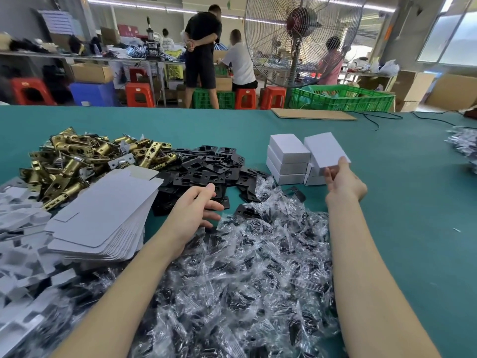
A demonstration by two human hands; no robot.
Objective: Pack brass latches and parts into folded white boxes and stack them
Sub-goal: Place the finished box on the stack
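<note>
the right hand held a closed white box by its near end, thumb on top near the corner and fingers curled underneath, pinching it. the box sat tilted over the shorter stack, just right of the taller stack of three boxes; whether it already touched the box below could not be told. the step in hand looked like stacking, and to do it well the box wanted levelling first, its edges squared to the one beneath and its side brought flush against the taller stack, then lowered flat before the pinch let go, so nothing slid or tipped the neighbours. the fingers under the near end would need to slip out toward the person, not sideways. the left hand hovered above the edge of the bagged parts, fingers loosely spread and reaching toward the black plates, holding nothing. the brass latches lay heaped at the far left, behind a pile of flat box blanks, all on the green table, well apart from the stacks.
</note>
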